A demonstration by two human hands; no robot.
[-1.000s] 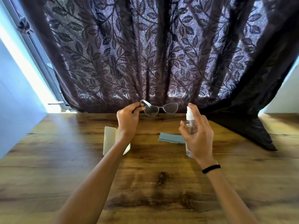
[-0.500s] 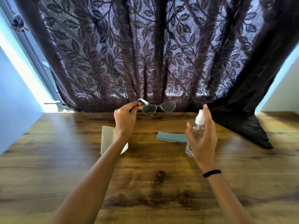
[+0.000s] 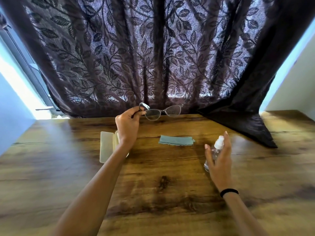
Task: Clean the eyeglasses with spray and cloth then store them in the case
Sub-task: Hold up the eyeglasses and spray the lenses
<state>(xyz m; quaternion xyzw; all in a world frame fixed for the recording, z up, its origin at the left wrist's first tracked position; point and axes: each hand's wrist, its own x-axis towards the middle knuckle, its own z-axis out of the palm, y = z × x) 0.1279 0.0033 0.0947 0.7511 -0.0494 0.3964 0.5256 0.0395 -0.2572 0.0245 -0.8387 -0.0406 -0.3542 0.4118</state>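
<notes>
My left hand (image 3: 127,123) pinches the left temple end of the clear-rimmed eyeglasses (image 3: 163,111) and holds them up above the far part of the wooden table (image 3: 153,193). In my right hand (image 3: 219,160) is a small clear spray bottle (image 3: 215,151) with a white nozzle, gripped low over the table to the right, its base hidden by my palm. A folded blue-grey cloth (image 3: 176,140) lies flat between the two hands. The pale open glasses case (image 3: 106,146) lies beneath my left wrist, partly hidden by it.
A dark leaf-patterned curtain (image 3: 153,57) hangs behind the table, and its right end drapes onto the tabletop (image 3: 247,126). A bright window strip shows at the left, and a pale wall at the right.
My right hand has moved the spray bottle down and to the right, away from the glasses. My left hand keeps the glasses raised in about the same place.
</notes>
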